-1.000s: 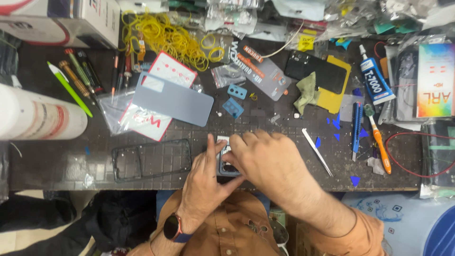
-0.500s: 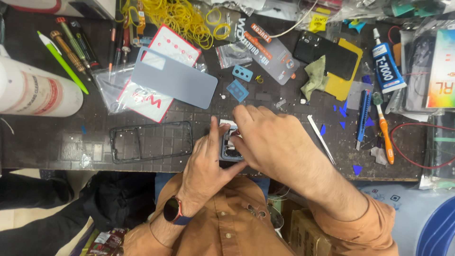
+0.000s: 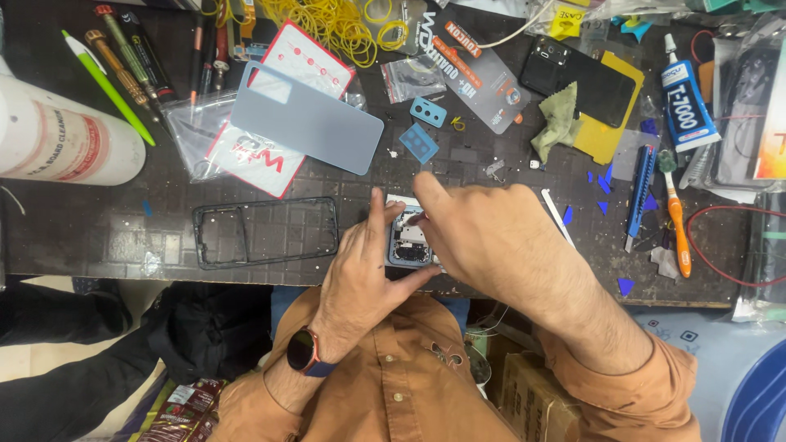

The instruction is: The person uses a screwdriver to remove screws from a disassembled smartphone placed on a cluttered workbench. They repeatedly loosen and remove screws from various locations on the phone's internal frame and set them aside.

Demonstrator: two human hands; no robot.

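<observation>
Dark and cluttered, the bench is carrying an opened phone at its near edge, just in front of the person's orange shirt. The left hand is bracing the phone from its left side, thumb running along the lower edge and a finger lying up the side, so the fingers are closed loosely around the body. The right hand is covering the phone's right half, its fingers bunched and the index tip pressing down onto the exposed internals near the top (whether a small tool or part is pinched there, I cannot tell).

Judging by how things are lying, the teardown side of the work is looking well advanced: the pale blue back cover is sitting apart on a red-and-white packet, the black middle frame is lying empty just left of the phone, and two small blue camera bezels are resting farther up. What is looking left is the work inside the body itself and then the refitting of frame and cover.

Around them, a glue tube, an orange-handled tool, white tweezers and a heap of yellow rubber bands are waiting untouched.
</observation>
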